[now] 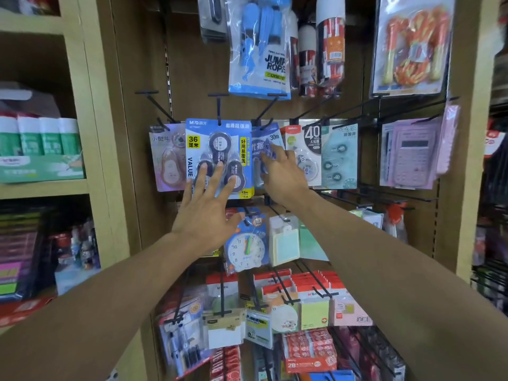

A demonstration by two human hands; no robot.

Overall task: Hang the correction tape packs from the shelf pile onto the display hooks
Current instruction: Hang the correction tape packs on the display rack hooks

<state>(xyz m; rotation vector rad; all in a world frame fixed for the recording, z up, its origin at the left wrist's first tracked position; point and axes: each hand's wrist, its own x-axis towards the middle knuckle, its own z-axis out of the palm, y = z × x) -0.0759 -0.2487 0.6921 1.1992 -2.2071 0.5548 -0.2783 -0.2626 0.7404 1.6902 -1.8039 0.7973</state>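
Note:
A blue correction tape pack [220,149] with three dark tape units hangs on a black display hook [218,105]. My left hand [204,213] lies flat against its lower part, fingers spread. To its right hangs a smaller blue pack marked 30m [270,137]; my right hand [283,174] touches it with fingers spread and grips nothing. A pale pink pack [167,158] hangs to the left. A white pack marked 40 [308,149] and a teal pack [339,158] hang to the right. The shelf pile is not in view.
Jump rope packs [261,48] hang above. A pink calculator [412,155] hangs at right. Below are a toy clock [246,250], sticky notes [314,312] and several empty black hooks [384,193]. A wooden shelf unit [90,133] with glue sticks [38,136] stands at left.

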